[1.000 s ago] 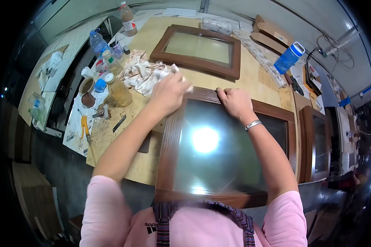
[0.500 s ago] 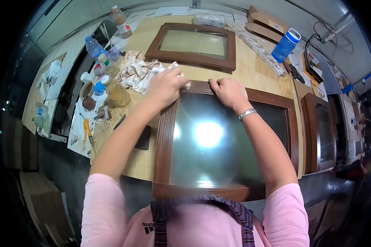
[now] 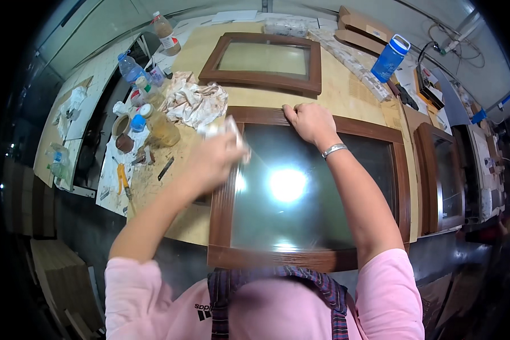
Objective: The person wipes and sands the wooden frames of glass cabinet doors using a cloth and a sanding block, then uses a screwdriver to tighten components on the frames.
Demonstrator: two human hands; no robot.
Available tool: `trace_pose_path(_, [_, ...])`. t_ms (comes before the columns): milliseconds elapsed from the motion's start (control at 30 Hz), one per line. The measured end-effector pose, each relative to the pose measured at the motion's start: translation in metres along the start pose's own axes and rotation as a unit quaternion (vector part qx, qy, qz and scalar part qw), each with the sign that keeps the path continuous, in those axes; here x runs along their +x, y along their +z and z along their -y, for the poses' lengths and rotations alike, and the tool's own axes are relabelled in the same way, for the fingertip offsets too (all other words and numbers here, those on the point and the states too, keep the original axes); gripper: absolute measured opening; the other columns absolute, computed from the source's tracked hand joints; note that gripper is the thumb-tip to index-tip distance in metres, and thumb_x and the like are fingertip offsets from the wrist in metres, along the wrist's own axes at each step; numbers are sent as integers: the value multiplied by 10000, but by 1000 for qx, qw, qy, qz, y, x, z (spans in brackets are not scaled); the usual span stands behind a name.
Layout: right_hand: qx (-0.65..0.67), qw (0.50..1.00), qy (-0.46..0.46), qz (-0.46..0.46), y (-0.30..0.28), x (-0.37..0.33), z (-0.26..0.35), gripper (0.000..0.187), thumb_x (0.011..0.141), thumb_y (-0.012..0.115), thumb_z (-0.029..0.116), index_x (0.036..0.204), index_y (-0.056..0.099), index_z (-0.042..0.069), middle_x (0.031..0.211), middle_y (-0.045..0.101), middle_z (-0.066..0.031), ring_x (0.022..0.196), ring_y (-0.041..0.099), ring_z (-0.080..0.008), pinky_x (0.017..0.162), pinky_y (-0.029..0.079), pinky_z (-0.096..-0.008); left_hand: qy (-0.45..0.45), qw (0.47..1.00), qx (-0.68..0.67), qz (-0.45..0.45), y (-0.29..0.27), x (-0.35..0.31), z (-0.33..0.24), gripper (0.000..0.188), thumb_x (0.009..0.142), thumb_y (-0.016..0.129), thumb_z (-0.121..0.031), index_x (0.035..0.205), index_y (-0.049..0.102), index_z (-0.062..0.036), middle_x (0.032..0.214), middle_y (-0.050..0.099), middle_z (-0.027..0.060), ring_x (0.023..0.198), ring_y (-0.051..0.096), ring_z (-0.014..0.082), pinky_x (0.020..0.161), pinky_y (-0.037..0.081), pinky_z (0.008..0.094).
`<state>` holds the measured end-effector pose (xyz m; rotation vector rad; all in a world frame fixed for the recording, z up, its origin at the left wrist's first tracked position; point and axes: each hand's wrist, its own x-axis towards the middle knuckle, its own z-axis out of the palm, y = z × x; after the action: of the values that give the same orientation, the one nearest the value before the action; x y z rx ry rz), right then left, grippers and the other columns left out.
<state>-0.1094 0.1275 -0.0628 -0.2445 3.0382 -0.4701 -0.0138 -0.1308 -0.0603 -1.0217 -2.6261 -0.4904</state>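
A brown wooden-framed glass panel lies flat in front of me, with a bright light reflected in its glass. My left hand, smeared by motion, is closed on a white cloth at the left rail of the frame. On the far rail, my right hand grips the edge, its fingers curled over and partly hidden. A crumpled, stained rag rests on the bench just beyond my left hand.
A smaller wooden-framed glass panel lies farther back. Bottles, among them a yellowish one, crowd the left side near an orange-handled tool. A blue bottle stands at the far right; another framed panel is at the right.
My left hand has come nearer with the cloth, from the far left corner down along the left rail. My right hand keeps its place on the far rail.
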Motion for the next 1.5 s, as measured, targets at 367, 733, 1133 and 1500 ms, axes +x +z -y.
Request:
trace_pose_path(367, [9,1000,-9,-16,9,7,10,607,965,400,514,898,762,32,991,710,-244,981,667,-420,912,519,-483,-147,987,-50,-47,2,-16,-17,205,862,588,-86,1002,715,-164,1053,634,91,923,646,333,776,538,425])
trace_pose_path(733, [-17,1000,-10,-17,15,11,0,630,989,378,542,997,757,39,1068,709,-232,1040,663,-411,941,514,-473,-220,970,-50,-86,-75,-180,-115,228,777,704,-59,963,786,-164,996,716,47,858,667,236,744,541,381])
trace_pose_path(1133, [25,995,-78,-61,15,19,-31,567,1000,456,529,1177,704,50,1224,660,-221,1173,613,-379,1008,474,-443,-109,988,-80,-76,-66,-166,-132,400,640,681,29,987,787,-138,1032,718,36,914,615,252,809,484,355])
trace_pose_path(1500, [-60,962,209,-167,-67,-180,-285,602,961,602,420,1347,556,-40,1378,562,-265,1306,524,-383,1098,402,-398,-31,990,-138,13,-55,-139,-125,292,780,713,-11,1053,754,-104,973,677,54,844,607,198,749,512,340])
